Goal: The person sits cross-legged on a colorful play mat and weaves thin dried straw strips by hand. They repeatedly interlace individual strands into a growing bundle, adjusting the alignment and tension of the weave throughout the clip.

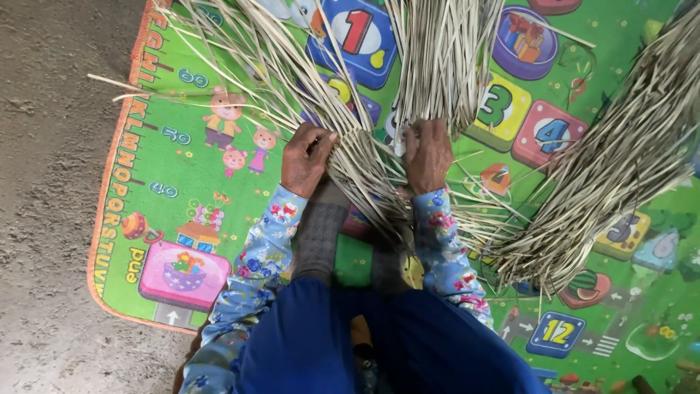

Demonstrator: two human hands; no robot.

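Head view, single frame. Dry straw-coloured strips [364,171] fan out from a woven patch that lies on the play mat [189,146] just in front of your knees; loose ends run up and to both sides, and a second large bundle [620,160] lies to the right, apart from your hands.

Left hand [306,157]: fingers curled, grip narrow, pinching a few strips at the left edge of the woven patch. Right hand [429,153]: pressed knuckles-up on the strips at the right edge; you cannot tell from here whether the fingers close round any strand or only hold them flat.

Handling, as judged: strips look light, thin and springy, stiff along their length yet easy to bend; probably brittle if creased sharply, and smooth enough to slide out of the weave. Take hold close to the woven part, not at the free ends, which would whip and splay.

Bare concrete floor [51,182] lies left of the mat.
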